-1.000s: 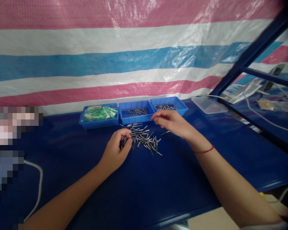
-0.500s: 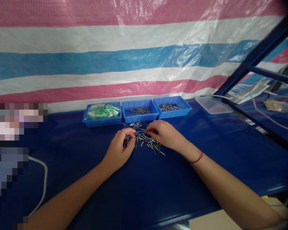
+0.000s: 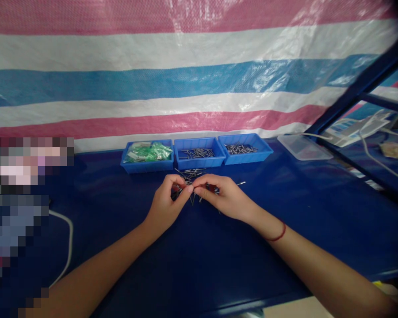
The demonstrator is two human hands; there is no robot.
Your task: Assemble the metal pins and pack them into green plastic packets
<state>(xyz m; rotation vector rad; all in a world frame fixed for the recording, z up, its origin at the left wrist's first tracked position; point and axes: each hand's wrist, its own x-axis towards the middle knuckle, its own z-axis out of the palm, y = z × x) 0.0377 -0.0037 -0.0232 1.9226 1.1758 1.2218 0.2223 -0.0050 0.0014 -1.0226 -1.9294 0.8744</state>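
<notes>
Although the left hand (image 3: 167,203) and the right hand (image 3: 230,199) meet with thumbs and fingertips close together, I cannot tell whether either pinches anything. A pile of metal pins (image 3: 190,174) lies on the blue table (image 3: 192,260) around their fingers, partly hidden by them. Behind it, three blue bins (image 3: 200,163) stand in a row: green plastic bags (image 3: 159,151) lie in the left one and more pins (image 3: 241,149) in the other two.

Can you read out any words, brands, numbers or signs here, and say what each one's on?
No text can be read.
Paper sheets at right: too blurred to read.
Green packaging in the left blue bin: any print is too small.
Metal pins: no legible marks.
</notes>
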